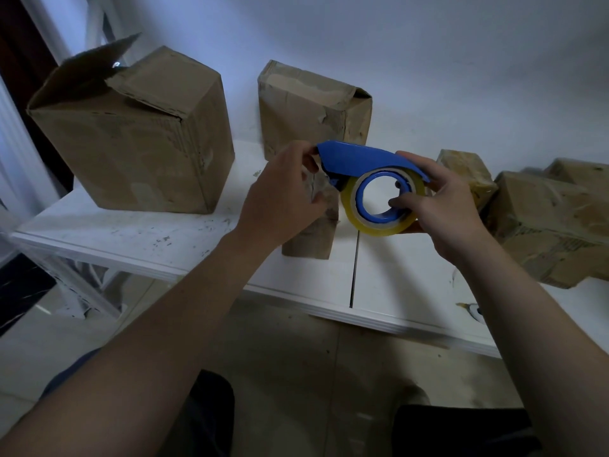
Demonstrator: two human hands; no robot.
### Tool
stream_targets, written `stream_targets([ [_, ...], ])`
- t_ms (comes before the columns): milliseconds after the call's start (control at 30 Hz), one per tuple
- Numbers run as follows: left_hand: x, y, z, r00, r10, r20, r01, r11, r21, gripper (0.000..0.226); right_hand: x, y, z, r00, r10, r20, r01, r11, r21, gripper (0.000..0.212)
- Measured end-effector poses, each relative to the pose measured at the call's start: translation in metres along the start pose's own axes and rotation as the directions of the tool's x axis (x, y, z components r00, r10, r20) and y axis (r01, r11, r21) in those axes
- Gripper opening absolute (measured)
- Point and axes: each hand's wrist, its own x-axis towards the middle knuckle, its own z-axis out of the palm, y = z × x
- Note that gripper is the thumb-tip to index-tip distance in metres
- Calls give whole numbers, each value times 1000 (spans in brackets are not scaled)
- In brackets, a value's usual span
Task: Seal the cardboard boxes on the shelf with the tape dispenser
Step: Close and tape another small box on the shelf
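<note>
I hold the dispenser (362, 158) in the air over the shelf (131, 232), just above the middle of my view. My right hand (441, 212) grips it from its three o'clock side: the thumb is hooked into the blue core of the roll (379, 224) and the fingers are curled over the back of the blue guard. My left hand (280, 196), at its nine o'clock, pinches the pointed front tip between thumb and fingertips. The roll is clear, yellowish tape and hangs below the guard. I can read no brand on the guard or the core.

Directly under my left hand a small box (313, 235) stands upright on the shelf, its face wrinkled. I cannot tell whether the dispenser touches it.

At ten o'clock sits the big box (138, 150), with one top flap (92, 61) standing up. Faint marks on its front are too blurred to read. At twelve o'clock the back box (313, 107) stands against the wall, its top creased and shut. At three o'clock a cube (468, 173) sits just behind my right hand, and beside it the right boxes (543, 232) lie tilted at the shelf's edge. Their dark printed dashes are not legible.

The shelf is white, scuffed with dark specks, and a seam (354, 268) runs through it at six o'clock of the roll.
</note>
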Motion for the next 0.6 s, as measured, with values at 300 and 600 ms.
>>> stream_targets([
  [300,-5,-4,-2,954,-250,165,277,947,-162,37,2,0,-1,999,-19,26,20,1000,-22,69],
  [600,-10,-8,6,866,-467,179,494,743,-451,24,7,4,-5,1000,0,-8,0,1000,16,68],
])
